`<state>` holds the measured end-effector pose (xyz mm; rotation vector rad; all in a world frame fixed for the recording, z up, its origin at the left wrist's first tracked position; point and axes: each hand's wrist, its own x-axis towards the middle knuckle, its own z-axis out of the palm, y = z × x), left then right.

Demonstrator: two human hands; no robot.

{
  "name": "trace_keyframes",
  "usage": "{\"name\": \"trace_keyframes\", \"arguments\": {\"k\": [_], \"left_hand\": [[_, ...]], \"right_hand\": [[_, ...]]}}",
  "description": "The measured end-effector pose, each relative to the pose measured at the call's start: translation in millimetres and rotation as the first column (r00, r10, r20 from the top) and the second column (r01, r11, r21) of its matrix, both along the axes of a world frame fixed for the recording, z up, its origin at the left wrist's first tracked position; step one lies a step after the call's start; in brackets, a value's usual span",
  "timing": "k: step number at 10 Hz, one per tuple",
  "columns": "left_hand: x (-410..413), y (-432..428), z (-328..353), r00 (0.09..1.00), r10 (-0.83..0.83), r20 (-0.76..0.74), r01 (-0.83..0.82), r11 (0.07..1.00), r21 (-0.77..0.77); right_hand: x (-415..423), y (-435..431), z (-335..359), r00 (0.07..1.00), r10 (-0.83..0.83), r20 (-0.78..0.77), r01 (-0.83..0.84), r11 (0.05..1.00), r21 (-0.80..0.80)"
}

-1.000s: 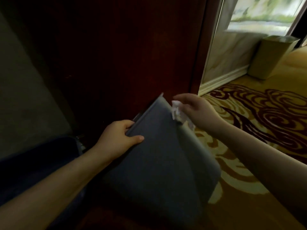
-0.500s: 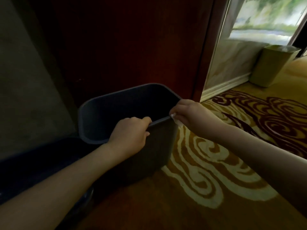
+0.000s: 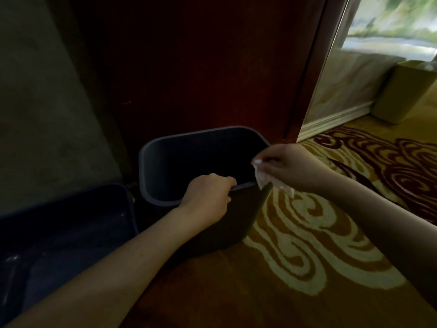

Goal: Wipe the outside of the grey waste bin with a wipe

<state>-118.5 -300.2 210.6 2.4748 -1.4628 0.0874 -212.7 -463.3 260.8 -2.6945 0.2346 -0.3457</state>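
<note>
The left hand point(image 3: 208, 194) is closed over the near rim of the grey waste bin point(image 3: 238, 214), fingers curled inside the opening and the thumb against the outer wall. The bin stands upright on the patterned carpet point(image 3: 307, 245), its open top facing the camera and its inside dark (nothing can be made out in there). The right hand point(image 3: 290, 165) is pinched shut on a crumpled white wipe point(image 3: 262, 179), which hangs down from the fingertips just at the bin's near right corner; whether the wipe touches the rim there is hard to tell.

Behind the bin rises a dark reddish wooden door point(image 3: 201, 67). To the left, just beside the bin, sits a second dark container point(image 3: 71, 221) with a glossy inner surface, partly cut off by the frame. Well apart to the right, a tan bin point(image 3: 402, 91) stands by a pale wall with a white baseboard point(image 3: 335, 119).
</note>
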Motion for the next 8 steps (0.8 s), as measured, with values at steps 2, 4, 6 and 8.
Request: {"name": "trace_keyframes", "arguments": {"k": [2,4,6,8], "left_hand": [[19,3,27,0.927,0.102,-0.361,-0.017,0.972,0.233],[58,26,36,0.918,0.330,-0.221,-0.307,0.943,0.129],[83,35,9,0.919,0.386,-0.075,-0.375,0.918,0.130],[87,19,7,0.906,0.400,-0.141,-0.360,0.901,0.241]], "right_hand": [[55,19,1,0.984,-0.075,0.164,0.056,0.991,0.117],[103,31,-33,0.993,-0.087,-0.074,0.096,0.987,0.126],[132,36,-53,0.863,-0.005,-0.505,-0.007,1.000,-0.021],[133,44,-38,0.805,0.014,-0.594,-0.009,1.000,0.011]]}}
